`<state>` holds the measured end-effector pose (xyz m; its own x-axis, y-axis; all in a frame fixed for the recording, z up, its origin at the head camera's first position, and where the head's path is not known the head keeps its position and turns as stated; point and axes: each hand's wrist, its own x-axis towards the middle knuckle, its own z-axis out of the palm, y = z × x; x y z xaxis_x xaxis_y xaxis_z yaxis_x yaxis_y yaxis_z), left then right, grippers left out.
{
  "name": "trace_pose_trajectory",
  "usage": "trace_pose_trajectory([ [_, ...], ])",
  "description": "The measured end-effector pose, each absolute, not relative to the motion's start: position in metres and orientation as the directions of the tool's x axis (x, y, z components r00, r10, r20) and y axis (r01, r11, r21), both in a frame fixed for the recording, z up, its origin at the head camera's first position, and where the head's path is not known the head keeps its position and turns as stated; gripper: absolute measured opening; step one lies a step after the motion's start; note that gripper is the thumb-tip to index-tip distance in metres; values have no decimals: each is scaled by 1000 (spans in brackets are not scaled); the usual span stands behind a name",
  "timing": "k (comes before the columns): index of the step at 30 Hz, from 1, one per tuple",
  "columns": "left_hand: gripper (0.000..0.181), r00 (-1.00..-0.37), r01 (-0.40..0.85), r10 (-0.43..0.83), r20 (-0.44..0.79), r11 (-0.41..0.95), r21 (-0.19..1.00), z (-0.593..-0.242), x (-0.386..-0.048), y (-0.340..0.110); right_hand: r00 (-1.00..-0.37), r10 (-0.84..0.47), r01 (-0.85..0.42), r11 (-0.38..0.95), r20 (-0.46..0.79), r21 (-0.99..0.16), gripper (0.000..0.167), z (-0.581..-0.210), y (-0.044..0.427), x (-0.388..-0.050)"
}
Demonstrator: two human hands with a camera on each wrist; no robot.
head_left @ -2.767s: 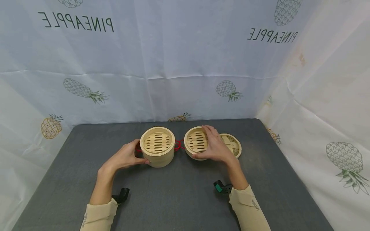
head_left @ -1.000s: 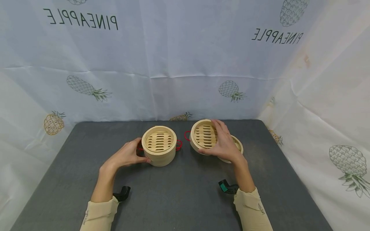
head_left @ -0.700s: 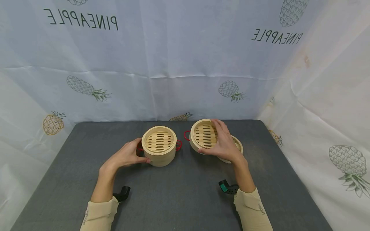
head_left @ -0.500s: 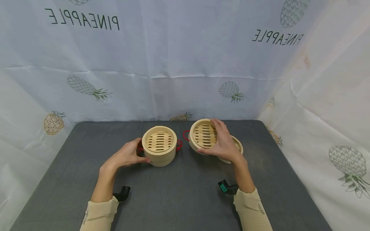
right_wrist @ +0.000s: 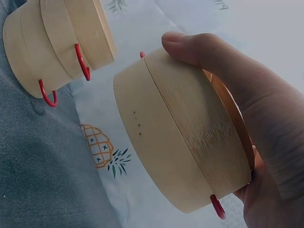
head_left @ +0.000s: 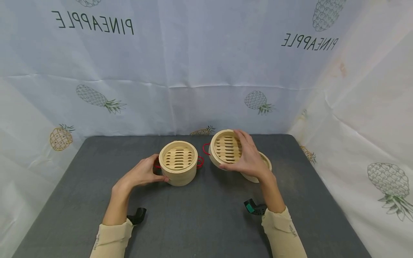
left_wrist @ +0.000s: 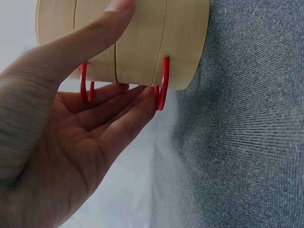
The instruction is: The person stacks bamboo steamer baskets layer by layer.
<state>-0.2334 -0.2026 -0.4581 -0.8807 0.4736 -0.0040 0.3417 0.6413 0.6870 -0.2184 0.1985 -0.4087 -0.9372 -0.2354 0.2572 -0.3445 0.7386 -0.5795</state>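
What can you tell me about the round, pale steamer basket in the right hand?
The round, pale, bamboo-looking steamer basket has a seamed wall with small dark dots, a slotted surface inside its rim, and red loop handles. It is tilted, slots up, and appears lifted off the grey cloth-covered table. The right hand grips its side.

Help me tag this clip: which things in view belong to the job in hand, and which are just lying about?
Part of the job: left hand; stacked bamboo steamer, which it grips; right hand; tilted steamer basket, which it holds.
Lying about: round bamboo piece, partly hidden by the right hand, perhaps part of the set; grey tabletop and pineapple-print curtain, surroundings.
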Motion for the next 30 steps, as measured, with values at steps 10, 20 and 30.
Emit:
trace_pose_trajectory([
  [10,85,-882,352,471,9,647,676,-458,-232,-204,-924,-270,-380,726,272,-573,132,-397,190,-222],
  [20,87,-878,361,478,14,644,675,-457,-233,-203,-902,-324,-431,704,285,-565,133,-389,175,-227],
  [30,87,-880,354,475,7,645,677,-458,-234,-203,-862,-377,-506,673,338,-540,132,-388,156,-235],
])
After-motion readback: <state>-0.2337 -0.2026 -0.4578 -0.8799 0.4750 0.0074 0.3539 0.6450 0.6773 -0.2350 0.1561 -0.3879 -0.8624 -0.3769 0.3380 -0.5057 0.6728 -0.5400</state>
